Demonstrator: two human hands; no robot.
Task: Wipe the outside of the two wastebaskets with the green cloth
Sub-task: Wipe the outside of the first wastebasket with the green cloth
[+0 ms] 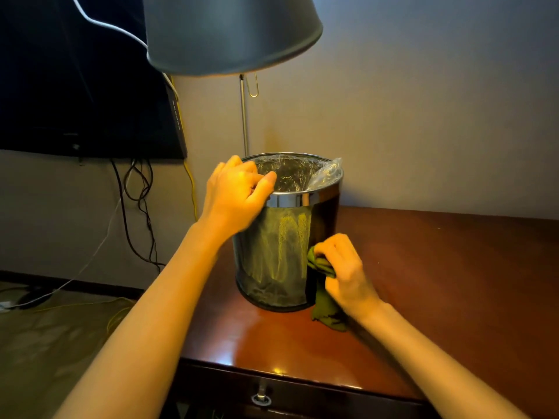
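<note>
Reddish wood desk [438, 282], wastebasket [272, 252] on it, lamp [230, 31] behind, grey wall [423, 116]

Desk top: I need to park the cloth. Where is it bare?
Bare: the desk right of the wastebasket, back to the wall, and the strip before it by the drawer. Crowded: round the wastebasket, with lamp pole, left hand, right hand and green cloth.

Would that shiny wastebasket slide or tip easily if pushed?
Probably. The wastebasket is tall and shows only a thin plastic liner inside, so it is likely light. The tabletop looks glossy, so it might slide. That may be why the left hand grips its rim while the right hand presses the green cloth against its side.
</note>
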